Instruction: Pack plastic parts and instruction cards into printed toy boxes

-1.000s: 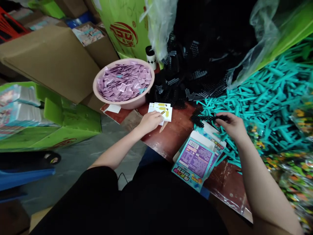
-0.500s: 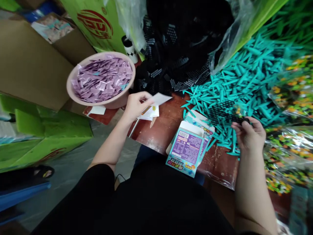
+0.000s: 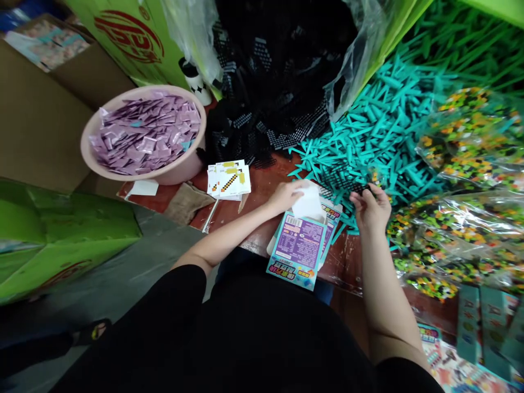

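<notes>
the left hand [image 3: 286,195] fingers pinch a flat white paper card [image 3: 308,205] above the glossy purple box [image 3: 298,250] at the desk's near edge. right hand [image 3: 370,208] fingers close on a black perforated grid [image 3: 347,184] beside spiky teal plastic pieces [image 3: 380,125].

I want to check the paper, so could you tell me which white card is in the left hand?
The loose white card above the purple box, in the left hand; the printed stack lies untouched by the basin.

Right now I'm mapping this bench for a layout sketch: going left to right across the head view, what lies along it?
Pink basin → printed cards → left hand → right hand → bagged multicoloured pieces.
</notes>
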Available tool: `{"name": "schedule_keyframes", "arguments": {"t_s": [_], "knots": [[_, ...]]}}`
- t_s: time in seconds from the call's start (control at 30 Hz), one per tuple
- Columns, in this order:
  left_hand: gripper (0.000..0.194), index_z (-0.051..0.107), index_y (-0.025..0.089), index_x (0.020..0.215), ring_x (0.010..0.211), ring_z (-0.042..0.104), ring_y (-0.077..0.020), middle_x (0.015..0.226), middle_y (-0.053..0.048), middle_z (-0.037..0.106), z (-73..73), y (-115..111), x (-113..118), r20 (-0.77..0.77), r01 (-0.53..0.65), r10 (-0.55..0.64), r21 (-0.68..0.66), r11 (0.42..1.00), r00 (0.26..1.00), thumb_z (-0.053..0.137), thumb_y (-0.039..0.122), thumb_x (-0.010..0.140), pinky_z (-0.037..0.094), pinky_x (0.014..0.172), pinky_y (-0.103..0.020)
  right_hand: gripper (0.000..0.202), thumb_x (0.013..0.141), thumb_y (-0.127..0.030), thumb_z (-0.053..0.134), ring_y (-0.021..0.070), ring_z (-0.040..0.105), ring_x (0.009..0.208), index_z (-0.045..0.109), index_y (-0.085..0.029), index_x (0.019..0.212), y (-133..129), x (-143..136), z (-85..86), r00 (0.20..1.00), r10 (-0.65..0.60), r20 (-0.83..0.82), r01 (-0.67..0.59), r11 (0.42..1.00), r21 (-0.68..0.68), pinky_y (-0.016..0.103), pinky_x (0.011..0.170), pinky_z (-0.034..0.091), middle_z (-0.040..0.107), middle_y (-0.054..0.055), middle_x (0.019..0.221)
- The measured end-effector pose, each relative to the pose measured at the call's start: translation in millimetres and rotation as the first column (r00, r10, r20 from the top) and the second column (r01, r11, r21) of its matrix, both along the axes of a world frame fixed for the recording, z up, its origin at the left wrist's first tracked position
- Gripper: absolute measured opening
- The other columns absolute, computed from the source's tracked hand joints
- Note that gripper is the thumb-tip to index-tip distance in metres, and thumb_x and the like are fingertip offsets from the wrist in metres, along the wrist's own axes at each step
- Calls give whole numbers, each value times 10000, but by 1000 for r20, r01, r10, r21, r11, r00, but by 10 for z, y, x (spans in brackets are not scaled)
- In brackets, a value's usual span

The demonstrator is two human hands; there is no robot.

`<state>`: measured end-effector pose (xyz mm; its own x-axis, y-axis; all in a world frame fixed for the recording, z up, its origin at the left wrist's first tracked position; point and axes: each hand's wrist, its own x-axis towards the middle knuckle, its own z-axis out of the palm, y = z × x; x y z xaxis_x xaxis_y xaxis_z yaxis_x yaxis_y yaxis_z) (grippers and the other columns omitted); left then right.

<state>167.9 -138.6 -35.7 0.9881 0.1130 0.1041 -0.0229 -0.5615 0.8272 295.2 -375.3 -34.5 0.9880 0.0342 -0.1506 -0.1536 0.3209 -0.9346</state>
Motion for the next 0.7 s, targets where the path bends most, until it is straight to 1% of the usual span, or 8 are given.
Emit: {"name": "schedule_keyframes", "arguments": {"t_s": [0.07,0.1,0.2,0.27,0.4,0.47,0.57,0.7], "knots": [[335,672,196,1197,1135,686,-207,1234,-56,727,10,59,58,64,-75,73,28,997,995,529,85,914,500,997,-306,336,695,-184,817,149,724,604,648,-161,985,23,19,-22,1000,-8,14,8,1000,-1,211,559,619,634,-44,639],[334,677,201,1186,1136,686,-205,1224,-48,731,7,76,81,59,-22,19,50,999,998,542,78,907,497,1005,-308,343,701,-202,822,145,725,613,652,-163,996,31,33,-24,1000,-14,24,14,1000,-3,210,571,621,635,-41,647],[283,722,198,1086,1041,713,-180,1115,-24,762,-43,43,61,-78,342,-336,74,937,938,579,60,886,519,943,-294,335,719,-233,816,139,725,627,659,-173,1009,41,65,-22,999,-8,51,10,1000,-25,206,587,618,645,-34,671],[222,739,190,1067,1007,713,-176,1097,-40,761,-90,-38,-24,-102,459,-449,109,882,888,574,125,934,523,898,-294,343,713,-250,821,141,717,614,661,-180,1008,41,62,-29,996,60,67,-56,996,-66,214,578,612,645,-34,664],[268,768,159,977,983,691,-215,1033,-92,732,-141,-243,-243,54,290,-335,381,878,941,568,338,994,499,903,-352,374,684,-346,851,154,684,555,678,-197,980,28,12,-55,956,276,94,-248,939,-238,258,572,603,624,-51,587],[344,765,144,904,923,687,-218,950,-97,716,-132,-321,-329,102,210,-296,494,844,950,543,386,1007,493,861,-357,403,680,-404,854,155,666,539,702,-193,988,-1,-13,-45,905,423,51,-377,851,-366,274,579,591,656,-30,597],[402,759,155,929,886,684,-201,967,-97,712,-88,-378,-400,157,173,-312,568,805,937,471,414,1038,480,790,-335,460,707,-485,832,166,647,540,731,-190,1046,-63,-17,2,775,630,-58,-555,633,-539,299,584,572,696,13,624],[422,756,173,971,938,680,-207,928,-86,715,23,-358,-419,188,190,-379,620,762,906,409,395,1061,471,837,-348,504,750,-599,774,224,700,658,764,-197,1055,-26,-38,59,568,813,-125,-651,352,-673,356,641,599,755,74,769]]}}
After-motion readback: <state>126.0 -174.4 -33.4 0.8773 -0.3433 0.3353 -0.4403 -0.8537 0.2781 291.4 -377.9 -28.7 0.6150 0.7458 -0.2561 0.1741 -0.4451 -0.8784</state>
